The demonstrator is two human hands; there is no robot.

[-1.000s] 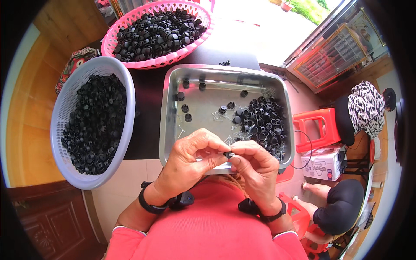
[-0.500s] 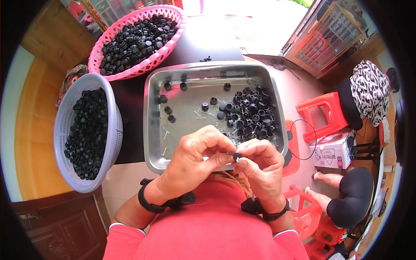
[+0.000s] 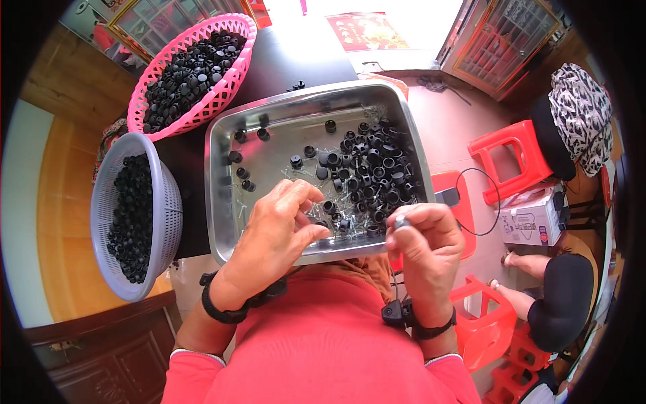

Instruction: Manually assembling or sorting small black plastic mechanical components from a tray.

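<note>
My left hand (image 3: 286, 219) hovers over the near part of the metal tray (image 3: 309, 258). Its fingers are bent, with the thumb apart from them, and nothing shows in its grip. By the tray's near right corner, my right hand (image 3: 431, 239) pinches a small round dark cap (image 3: 402, 222) between thumb and fingers. Its round face catches the light; the rest is hidden by the fingers. Black plastic caps (image 3: 387, 161) are heaped in the tray's right half, with thin silvery screws (image 3: 306, 174) scattered among them. A few single caps (image 3: 263, 134) stand toward the tray's left side.
At the far left, a pink basket (image 3: 247, 47) holds many black caps. Nearer, a grey-blue basket (image 3: 173, 215) is filled with small black parts. Both are beside the tray on a dark table (image 3: 303, 57). Red stools (image 3: 521, 158), a carton (image 3: 531, 219) and another person's leg (image 3: 518, 299) are at right.
My hands, together half a second ago, are now apart. The left moved left over the tray; the right moved right with the cap. The view has shifted slightly.
</note>
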